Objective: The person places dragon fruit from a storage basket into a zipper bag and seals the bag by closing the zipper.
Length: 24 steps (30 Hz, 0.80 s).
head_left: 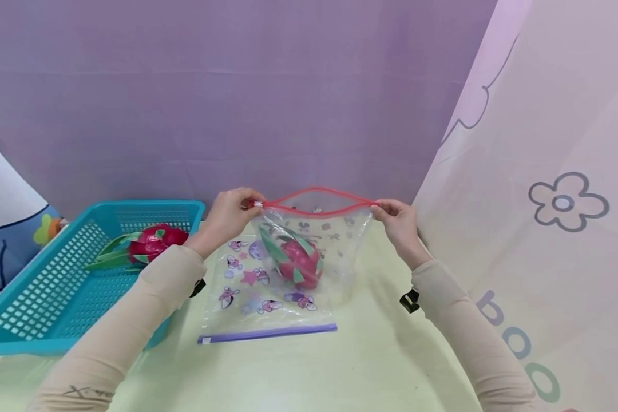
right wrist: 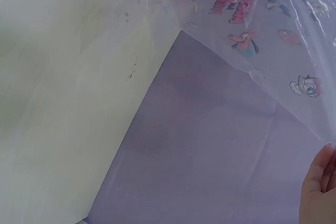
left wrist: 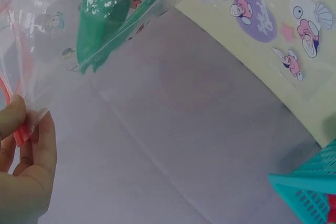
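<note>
A clear zip bag (head_left: 340,252) with a red zip edge hangs between both hands, its mouth parted into an oval. Inside it lies a dragon fruit (head_left: 300,262), pink with green leaf tips. My left hand (head_left: 232,214) pinches the left corner of the red edge, by the white slider (head_left: 258,204). With thumb and fingers, my right hand (head_left: 399,225) pinches the right corner. In the left wrist view the left hand (left wrist: 31,156) grips the red strip's end; the right wrist view shows only part of the right hand (right wrist: 319,184) at the bag's edge.
A second clear bag (head_left: 237,312), printed with cartoons, lies flat on the pale table (head_left: 298,377), its purple zip towards me. At left stands a teal basket (head_left: 31,297) holding another dragon fruit (head_left: 157,243). A purple curtain (head_left: 288,103) closes the back; a white printed one (head_left: 546,143) hangs right.
</note>
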Available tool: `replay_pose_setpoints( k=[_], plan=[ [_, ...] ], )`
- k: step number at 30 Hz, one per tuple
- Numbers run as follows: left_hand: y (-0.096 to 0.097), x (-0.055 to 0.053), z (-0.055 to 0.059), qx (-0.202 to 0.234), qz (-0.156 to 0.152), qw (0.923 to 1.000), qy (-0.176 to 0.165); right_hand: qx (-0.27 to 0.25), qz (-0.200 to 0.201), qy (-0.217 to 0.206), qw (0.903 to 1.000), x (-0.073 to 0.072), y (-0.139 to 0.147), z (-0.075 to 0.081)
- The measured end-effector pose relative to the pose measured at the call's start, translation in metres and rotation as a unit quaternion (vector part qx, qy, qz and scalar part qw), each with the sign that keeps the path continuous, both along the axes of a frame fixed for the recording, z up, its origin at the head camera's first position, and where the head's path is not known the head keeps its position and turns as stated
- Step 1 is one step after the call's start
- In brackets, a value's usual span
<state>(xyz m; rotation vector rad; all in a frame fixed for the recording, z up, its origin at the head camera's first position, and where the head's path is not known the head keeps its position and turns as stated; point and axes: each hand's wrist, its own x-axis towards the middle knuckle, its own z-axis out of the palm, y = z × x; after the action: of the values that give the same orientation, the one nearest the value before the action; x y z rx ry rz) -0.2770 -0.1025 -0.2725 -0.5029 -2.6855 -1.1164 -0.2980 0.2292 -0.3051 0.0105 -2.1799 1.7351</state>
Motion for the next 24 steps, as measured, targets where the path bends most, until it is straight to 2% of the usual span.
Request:
replay_pose_setpoints(
  k=[3, 6, 10, 19, 21, 24],
  plan=[
    [-0.005, -0.004, -0.001, 0.02, -0.003, 0.9994, -0.028, -0.014, -0.006, -0.002, 0.9999, -0.001, 0.002, -0.001],
    [-0.01, -0.009, -0.003, 0.04, 0.0, 0.9967, -0.07, -0.023, -0.013, -0.007, 0.9996, -0.002, 0.003, -0.001],
    [-0.013, -0.013, -0.007, 0.052, 0.008, 0.9929, -0.107, -0.013, -0.009, -0.009, 0.9998, -0.001, 0.001, 0.0],
    [-0.007, -0.019, -0.019, 0.09, 0.021, 0.9888, -0.117, -0.023, -0.001, -0.018, 0.9996, -0.001, 0.004, -0.001],
    [-0.006, -0.019, -0.022, 0.11, 0.029, 0.9866, -0.117, -0.027, -0.001, -0.022, 0.9994, 0.0, 0.005, -0.001],
    [-0.005, -0.018, -0.025, 0.159, 0.045, 0.9788, -0.12, -0.032, -0.004, -0.027, 0.9991, 0.002, 0.007, 0.0]
  ],
)
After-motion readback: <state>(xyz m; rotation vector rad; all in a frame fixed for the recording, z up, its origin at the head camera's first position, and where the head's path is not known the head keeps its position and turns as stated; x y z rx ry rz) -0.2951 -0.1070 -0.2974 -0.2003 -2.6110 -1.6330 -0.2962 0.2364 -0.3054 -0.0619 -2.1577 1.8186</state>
